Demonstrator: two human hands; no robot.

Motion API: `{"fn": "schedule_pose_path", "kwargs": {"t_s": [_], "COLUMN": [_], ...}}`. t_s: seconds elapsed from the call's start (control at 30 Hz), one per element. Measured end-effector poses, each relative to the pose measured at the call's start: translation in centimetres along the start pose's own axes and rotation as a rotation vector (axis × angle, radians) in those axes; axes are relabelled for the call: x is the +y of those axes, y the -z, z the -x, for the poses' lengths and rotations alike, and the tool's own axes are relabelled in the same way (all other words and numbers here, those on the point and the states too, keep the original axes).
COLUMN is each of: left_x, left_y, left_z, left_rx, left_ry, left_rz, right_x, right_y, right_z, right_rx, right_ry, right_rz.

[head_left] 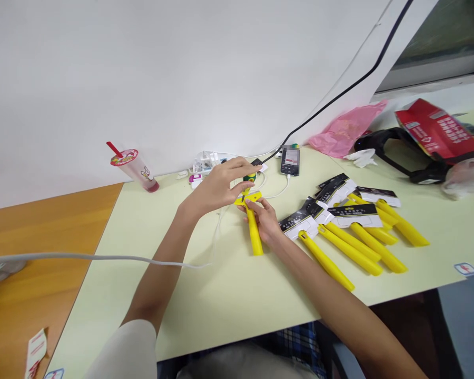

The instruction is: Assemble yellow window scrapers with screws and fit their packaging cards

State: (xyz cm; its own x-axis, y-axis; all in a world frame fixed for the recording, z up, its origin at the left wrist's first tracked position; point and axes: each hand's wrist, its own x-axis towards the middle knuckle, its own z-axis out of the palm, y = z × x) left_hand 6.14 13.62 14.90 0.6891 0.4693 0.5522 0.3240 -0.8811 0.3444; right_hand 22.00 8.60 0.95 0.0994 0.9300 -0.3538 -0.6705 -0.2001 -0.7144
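A yellow scraper [255,231] with a wide flat head and a long handle is held in my right hand [267,220], its fingers closed just below the head. The handle points down toward the table's front edge. From the left, my left hand [221,184] reaches over the head, thumb and fingers curled about the green and yellow handle of a screwdriver [250,178]. The screwdriver stands roughly upright, its tip at the scraper's head. Part of its handle is hidden by my fingers.
Several yellow scrapers [349,252] with black and white cards lie in a pile at right. Behind are a phone [290,159] on a cable, a pink bag [347,129], a black headset-like frame [391,158] and a red package [438,129]. A drink cup [136,169] stands at left.
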Motion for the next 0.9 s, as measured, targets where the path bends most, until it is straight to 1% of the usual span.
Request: {"fn": "schedule_pose_path", "kwargs": {"t_s": [0.1, 0.2, 0.4, 0.57, 0.77, 0.9], "left_x": [0.5, 0.9, 1.1, 1.6, 1.2, 0.8], "left_y": [0.6, 0.7, 0.5, 1.4, 3.0, 3.3], "left_z": [0.3, 0.4, 0.3, 0.4, 1.2, 1.1], "left_rx": [-0.071, -0.111, -0.085, -0.153, -0.153, -0.146], "left_ry": [0.030, 0.062, 0.132, 0.197, 0.209, 0.210], "left_rz": [0.008, -0.036, -0.172, -0.149, -0.166, -0.095], "right_x": [0.4, 0.7, 0.6, 0.4, 0.2, 0.3], "right_y": [0.0, 0.0, -0.2, -0.4, -0.7, -0.6], "right_z": [0.2, 0.4, 0.5, 0.5, 0.5, 0.2], "right_rx": [-0.008, -0.029, -0.029, -0.004, 0.014, 0.021], "right_ry": [-0.002, 0.023, 0.028, 0.024, 0.053, 0.063], "right_rz": [0.015, 0.032, 0.098, 0.129, 0.140, 0.145]}}
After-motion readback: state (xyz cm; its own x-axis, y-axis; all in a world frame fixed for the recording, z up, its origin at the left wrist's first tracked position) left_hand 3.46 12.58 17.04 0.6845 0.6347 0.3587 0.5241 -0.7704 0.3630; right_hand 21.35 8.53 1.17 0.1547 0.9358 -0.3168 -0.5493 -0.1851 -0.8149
